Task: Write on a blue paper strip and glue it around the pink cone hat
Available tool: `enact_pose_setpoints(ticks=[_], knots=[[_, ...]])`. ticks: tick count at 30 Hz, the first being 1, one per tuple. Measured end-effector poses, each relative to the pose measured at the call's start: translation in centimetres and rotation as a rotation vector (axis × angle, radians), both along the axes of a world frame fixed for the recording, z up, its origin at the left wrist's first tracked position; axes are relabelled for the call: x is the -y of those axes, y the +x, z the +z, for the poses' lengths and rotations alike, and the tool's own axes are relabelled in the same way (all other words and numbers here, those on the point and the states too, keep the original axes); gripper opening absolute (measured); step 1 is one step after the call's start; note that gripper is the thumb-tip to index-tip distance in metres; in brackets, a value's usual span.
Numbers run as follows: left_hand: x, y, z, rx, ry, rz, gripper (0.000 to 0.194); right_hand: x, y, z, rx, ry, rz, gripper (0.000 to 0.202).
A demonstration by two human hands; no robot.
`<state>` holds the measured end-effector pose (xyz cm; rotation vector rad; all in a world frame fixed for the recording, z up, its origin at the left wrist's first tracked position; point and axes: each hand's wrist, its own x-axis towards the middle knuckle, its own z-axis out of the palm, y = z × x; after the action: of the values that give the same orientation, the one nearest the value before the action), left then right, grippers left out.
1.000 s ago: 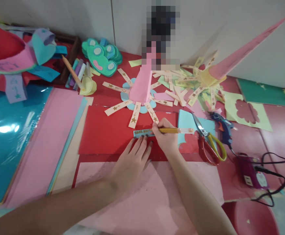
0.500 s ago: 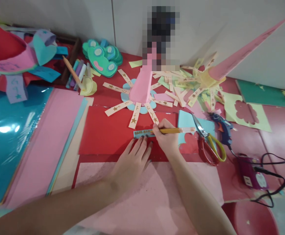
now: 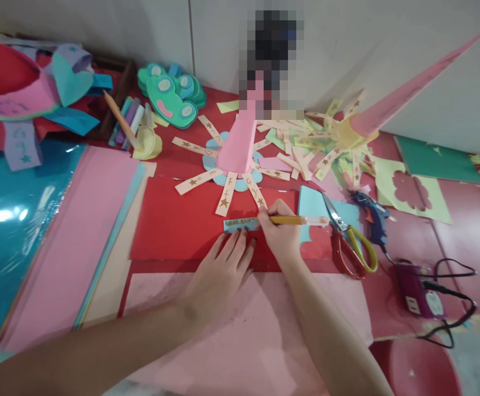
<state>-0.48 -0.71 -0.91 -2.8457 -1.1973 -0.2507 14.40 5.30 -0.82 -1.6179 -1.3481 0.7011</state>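
Observation:
My left hand [image 3: 225, 264] lies flat with fingers spread, its fingertips on the lower edge of a small blue paper strip [image 3: 236, 224] that bears gold writing. My right hand [image 3: 280, 234] is closed round a yellow pen [image 3: 291, 220], whose tip is hidden by the fingers at the strip's right end. Under the strip is a red sheet [image 3: 174, 225]. Just beyond stands a pink paper cone [image 3: 237, 143] on a blue base, with lettered strips fanned around it.
Scissors [image 3: 353, 242] lie right of my right hand, by a glue gun [image 3: 374, 220] and a purple power box [image 3: 419, 289] with cables. Coloured sheets [image 3: 70, 236] lie at left, below green frog cutouts [image 3: 169, 96]. Another pink cone [image 3: 413, 91] leans at back right.
The whole view has shifted slightly, with the items at the right sitting a little further left. Both hands keep nearly the same pose on the strip and the pen.

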Motion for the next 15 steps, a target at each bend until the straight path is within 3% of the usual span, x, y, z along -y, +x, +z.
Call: enact_pose_setpoints(ticks=[15], knots=[[-0.06,-0.01,0.12,0.01,0.021,0.011,0.04,0.03,0.04,-0.18,-0.005,-0.005,0.007,0.03]])
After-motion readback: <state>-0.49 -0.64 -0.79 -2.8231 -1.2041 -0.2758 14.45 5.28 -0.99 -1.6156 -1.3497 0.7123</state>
